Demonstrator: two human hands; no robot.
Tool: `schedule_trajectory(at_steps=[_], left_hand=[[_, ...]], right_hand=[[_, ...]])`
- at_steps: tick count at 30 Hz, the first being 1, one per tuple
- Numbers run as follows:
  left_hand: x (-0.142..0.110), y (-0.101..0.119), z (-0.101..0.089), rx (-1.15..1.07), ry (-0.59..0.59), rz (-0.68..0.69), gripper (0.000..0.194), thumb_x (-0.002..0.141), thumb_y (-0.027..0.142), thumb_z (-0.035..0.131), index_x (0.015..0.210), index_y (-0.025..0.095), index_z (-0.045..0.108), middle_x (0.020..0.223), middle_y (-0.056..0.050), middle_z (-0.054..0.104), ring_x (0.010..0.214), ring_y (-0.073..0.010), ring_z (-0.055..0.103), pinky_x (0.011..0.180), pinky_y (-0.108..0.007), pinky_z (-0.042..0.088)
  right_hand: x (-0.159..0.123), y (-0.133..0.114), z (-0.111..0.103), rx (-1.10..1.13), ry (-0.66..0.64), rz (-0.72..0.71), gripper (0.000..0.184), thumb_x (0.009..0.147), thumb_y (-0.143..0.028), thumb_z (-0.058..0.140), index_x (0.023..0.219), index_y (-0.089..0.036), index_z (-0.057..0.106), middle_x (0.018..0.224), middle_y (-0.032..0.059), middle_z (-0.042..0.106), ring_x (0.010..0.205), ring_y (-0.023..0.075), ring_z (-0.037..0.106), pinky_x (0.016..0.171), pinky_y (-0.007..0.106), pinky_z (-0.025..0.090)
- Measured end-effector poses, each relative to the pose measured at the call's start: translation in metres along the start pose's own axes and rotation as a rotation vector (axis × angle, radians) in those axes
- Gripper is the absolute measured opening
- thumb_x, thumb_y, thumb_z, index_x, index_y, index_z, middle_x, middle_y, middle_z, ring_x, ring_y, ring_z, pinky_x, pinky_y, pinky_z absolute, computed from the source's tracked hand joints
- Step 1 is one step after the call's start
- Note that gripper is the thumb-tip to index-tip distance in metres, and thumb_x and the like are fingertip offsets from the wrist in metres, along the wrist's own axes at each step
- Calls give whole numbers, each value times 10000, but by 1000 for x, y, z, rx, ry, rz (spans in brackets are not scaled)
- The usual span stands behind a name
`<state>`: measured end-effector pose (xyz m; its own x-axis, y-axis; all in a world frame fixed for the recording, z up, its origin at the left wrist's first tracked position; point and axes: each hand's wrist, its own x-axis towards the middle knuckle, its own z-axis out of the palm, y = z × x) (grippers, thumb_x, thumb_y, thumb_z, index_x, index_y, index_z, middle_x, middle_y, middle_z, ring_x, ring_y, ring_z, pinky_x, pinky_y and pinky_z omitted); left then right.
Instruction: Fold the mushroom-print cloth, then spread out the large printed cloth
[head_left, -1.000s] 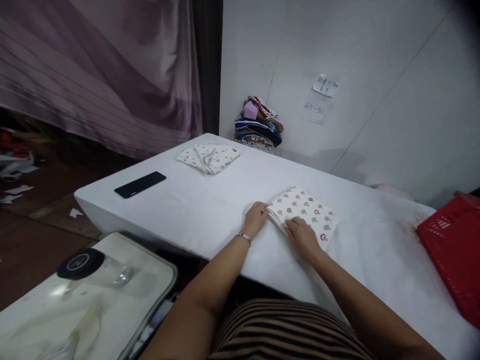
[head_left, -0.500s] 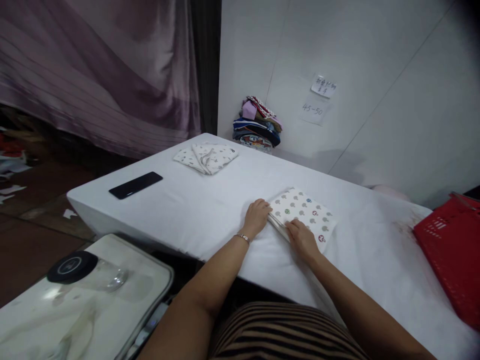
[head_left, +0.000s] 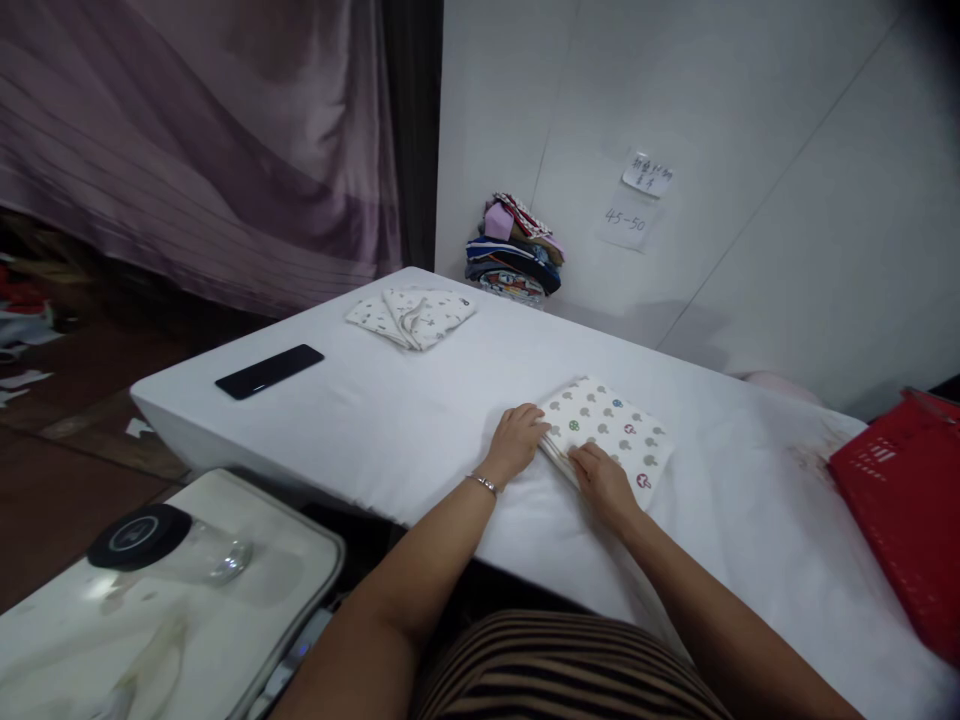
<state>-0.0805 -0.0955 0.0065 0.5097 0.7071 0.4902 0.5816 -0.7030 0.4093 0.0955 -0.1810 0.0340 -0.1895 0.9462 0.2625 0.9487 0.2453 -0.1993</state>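
Observation:
A white cloth (head_left: 619, 425), folded into a flat rectangle and printed with grey, green, blue and red motifs, lies on the white-covered table (head_left: 420, 430). At its left corner my left hand (head_left: 517, 437) has its fingers closed on the layered edge. My right hand (head_left: 602, 482) grips the near edge of the same cloth, thumb and fingers together. Parts of the fingertips are hidden under or behind the fabric. Farther back on the table rests a second folded white cloth (head_left: 431, 322) with small dark prints, out of reach of both hands.
A black phone (head_left: 270, 371) lies near the table's left edge. Against the wall stands a stack of folded clothes (head_left: 514, 250). A red plastic basket (head_left: 900, 500) is at the right. A clear jar with a black lid (head_left: 139, 537) lies on a white surface at lower left.
My left hand has shifted slightly along the cloth's left corner, fingers a little lower. The right hand and the cloth are almost where they were.

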Motion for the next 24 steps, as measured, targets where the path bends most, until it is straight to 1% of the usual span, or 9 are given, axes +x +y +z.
schedule_trajectory(at_steps=[5,11,14,21,24], left_hand=[[1,-1,2,3,11,-36,275,893,155,452,1000,271,676,1181,-39,608,1223,-210,416,1004,-400,311],[2,-4,7,27,109,11,217,872,135,489,959,238,659,1078,-25,642,1151,-201,465,944,-391,352],[2,-4,7,8,147,25,198,868,135,502,953,234,650,1048,-17,649,1130,-193,477,938,-386,355],[2,-3,7,-38,179,16,182,869,135,505,942,227,644,997,-18,658,1100,-189,497,932,-379,362],[2,-4,9,-36,183,14,181,864,136,513,951,229,642,994,-21,656,1099,-195,497,931,-384,363]], right_hand=[[-2,1,2,-5,-6,13,278,956,-252,356,930,-220,631,910,52,599,827,192,577,652,278,437],[-2,-6,-1,-114,-72,31,188,929,-266,446,1040,-216,589,973,51,580,916,194,549,657,258,409],[0,-8,-3,-149,-83,49,169,930,-248,447,1029,-219,582,965,50,571,917,194,543,664,257,398],[0,-11,-3,-171,-93,51,157,913,-207,451,1006,-216,578,961,48,568,903,190,534,640,253,376],[-1,-10,-2,-180,-81,43,196,889,-153,444,1020,-217,575,969,53,576,907,189,536,639,249,374]])
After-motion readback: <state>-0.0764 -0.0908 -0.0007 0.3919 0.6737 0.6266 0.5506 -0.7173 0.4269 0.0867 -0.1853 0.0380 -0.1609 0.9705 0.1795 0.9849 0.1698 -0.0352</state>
